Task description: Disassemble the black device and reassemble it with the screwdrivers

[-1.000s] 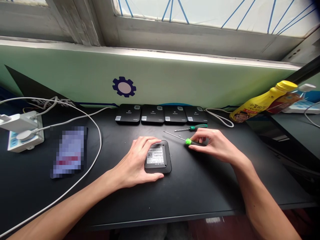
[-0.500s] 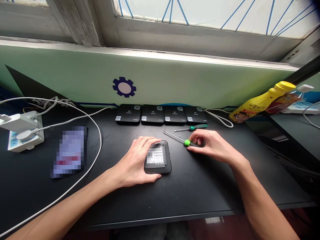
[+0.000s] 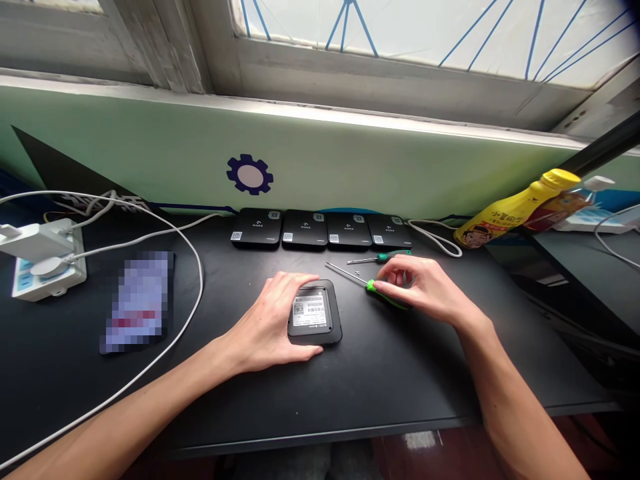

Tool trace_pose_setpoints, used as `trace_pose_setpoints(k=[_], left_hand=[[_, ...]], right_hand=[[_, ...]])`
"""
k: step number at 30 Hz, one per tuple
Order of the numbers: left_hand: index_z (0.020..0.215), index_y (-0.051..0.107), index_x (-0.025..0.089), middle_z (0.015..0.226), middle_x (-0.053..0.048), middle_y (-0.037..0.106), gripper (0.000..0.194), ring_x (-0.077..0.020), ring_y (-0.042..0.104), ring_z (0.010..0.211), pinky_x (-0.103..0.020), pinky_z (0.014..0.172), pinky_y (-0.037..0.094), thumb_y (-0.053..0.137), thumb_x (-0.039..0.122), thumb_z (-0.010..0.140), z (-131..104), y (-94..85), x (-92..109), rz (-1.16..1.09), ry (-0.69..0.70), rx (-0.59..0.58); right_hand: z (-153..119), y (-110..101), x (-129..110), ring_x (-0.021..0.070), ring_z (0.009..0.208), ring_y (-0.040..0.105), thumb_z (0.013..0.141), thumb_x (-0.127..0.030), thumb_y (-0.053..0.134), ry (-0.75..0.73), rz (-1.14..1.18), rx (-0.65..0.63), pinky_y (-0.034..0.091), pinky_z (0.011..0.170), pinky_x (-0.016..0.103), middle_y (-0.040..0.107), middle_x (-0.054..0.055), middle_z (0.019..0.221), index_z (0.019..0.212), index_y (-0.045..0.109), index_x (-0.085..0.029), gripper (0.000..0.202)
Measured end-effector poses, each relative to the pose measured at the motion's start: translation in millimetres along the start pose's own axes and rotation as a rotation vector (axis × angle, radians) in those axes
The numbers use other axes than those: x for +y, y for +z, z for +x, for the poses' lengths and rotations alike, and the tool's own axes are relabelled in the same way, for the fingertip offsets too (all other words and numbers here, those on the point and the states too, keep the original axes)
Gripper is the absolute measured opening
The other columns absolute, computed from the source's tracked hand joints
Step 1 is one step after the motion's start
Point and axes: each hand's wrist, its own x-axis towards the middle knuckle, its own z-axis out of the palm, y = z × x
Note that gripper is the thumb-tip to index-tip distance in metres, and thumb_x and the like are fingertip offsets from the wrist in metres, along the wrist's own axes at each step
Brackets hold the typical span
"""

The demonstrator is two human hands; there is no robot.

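Note:
My left hand [image 3: 273, 327] grips a square black device [image 3: 336, 320] at its left side, thumb on the near edge and fingers on the far edge. The device lies on the dark table with a white label [image 3: 310, 310] facing up. My right hand [image 3: 413, 287] is closed at the handle of a screwdriver with a bright green collar [image 3: 371, 285], whose shaft points left toward the device's far side. Tiny screws [image 3: 357, 273] lie beside the shaft. Just beyond my right hand lies a second screwdriver with a dark green handle [image 3: 387, 257].
Several black boxes [image 3: 256, 228] stand in a row along the green panel [image 3: 320, 157]. A power strip [image 3: 50, 273], a white cable [image 3: 201, 273] and a pixelated object [image 3: 140, 300] are at the left. A yellow bottle [image 3: 515, 210] leans at the right.
The fingers of my right hand have shifted on the screwdriver, and more of its green handle shows under them. My left hand and the device look almost unchanged; the view has turned slightly.

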Motion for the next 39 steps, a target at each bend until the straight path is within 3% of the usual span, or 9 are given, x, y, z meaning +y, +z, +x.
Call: trace_pose_setpoints(k=[4,9,12,17,22,29,35,39], left_hand=[[0.164,0.043,0.031,0.16,-0.014,0.057,0.102,-0.0412,0.054,0.146,-0.061,0.124,0.047,0.099,0.041,0.08,0,0.5,0,-0.002,0.001,-0.008],[0.164,0.043,0.032,0.16,-0.015,0.057,0.1,-0.0427,0.053,0.148,-0.063,0.124,0.047,0.098,0.043,0.081,-1,0.1,0,-0.004,-0.01,-0.021],[0.164,0.043,0.032,0.161,-0.015,0.057,0.1,-0.0423,0.052,0.148,-0.063,0.126,0.046,0.098,0.042,0.081,-2,0.3,-1,-0.011,-0.001,-0.02],[0.165,0.042,0.033,0.161,-0.014,0.057,0.102,-0.0417,0.053,0.148,-0.062,0.125,0.046,0.098,0.042,0.081,-2,2.4,-4,-0.012,0.021,-0.006],[0.165,0.041,0.032,0.161,-0.014,0.056,0.102,-0.0409,0.052,0.147,-0.06,0.125,0.046,0.098,0.044,0.082,-2,3.4,-5,0.001,0.021,-0.012],[0.164,0.042,0.031,0.161,-0.014,0.057,0.1,-0.0405,0.053,0.148,-0.06,0.126,0.045,0.098,0.043,0.082,-2,0.7,-2,0.003,0.029,-0.017],[0.165,0.042,0.031,0.161,-0.014,0.057,0.101,-0.0405,0.053,0.148,-0.06,0.126,0.046,0.098,0.043,0.082,-2,1.7,-4,0.011,0.02,-0.016],[0.166,0.041,0.033,0.162,-0.013,0.056,0.102,-0.0405,0.052,0.148,-0.06,0.126,0.045,0.098,0.044,0.082,-2,3.8,-6,0.018,0.024,-0.012]], right_hand=[[2,-2,3,0.0234,0.081,0.066,0.105,-0.056,0.074,-0.015,-0.029,0.205,0.052,0.072,0.041,0.076,0.005,0.094,0.099,0.079,-0.027,0.03],[3,-1,4,0.0258,0.085,0.068,0.103,-0.054,0.077,-0.062,-0.046,0.205,0.054,0.076,0.043,0.076,0.006,0.096,0.096,0.079,-0.028,0.027],[3,1,4,0.0267,0.09,0.07,0.107,-0.048,0.071,-0.058,-0.088,0.301,0.055,0.076,0.042,0.076,0.007,0.101,0.1,0.079,-0.029,0.022],[7,1,20,0.0334,0.114,0.068,0.107,-0.032,0.068,-0.064,-0.229,0.421,0.055,0.099,0.052,0.073,0.009,0.113,0.117,0.082,-0.031,0.017],[9,2,40,0.0379,0.123,0.058,0.106,-0.025,0.059,-0.071,-0.316,0.349,0.051,0.109,0.06,0.065,0.013,0.12,0.122,0.083,-0.032,0.03],[9,4,47,0.0384,0.12,0.052,0.111,-0.04,0.06,-0.069,-0.369,0.293,0.05,0.109,0.061,0.06,0.014,0.119,0.124,0.08,-0.032,0.025],[7,3,50,0.0375,0.116,0.05,0.107,-0.035,0.062,-0.061,-0.421,0.221,0.049,0.107,0.06,0.058,0.015,0.123,0.123,0.073,-0.03,0.02],[7,3,52,0.0377,0.115,0.05,0.111,-0.039,0.058,-0.058,-0.456,0.208,0.047,0.105,0.062,0.057,0.014,0.127,0.129,0.076,-0.034,0.025]])
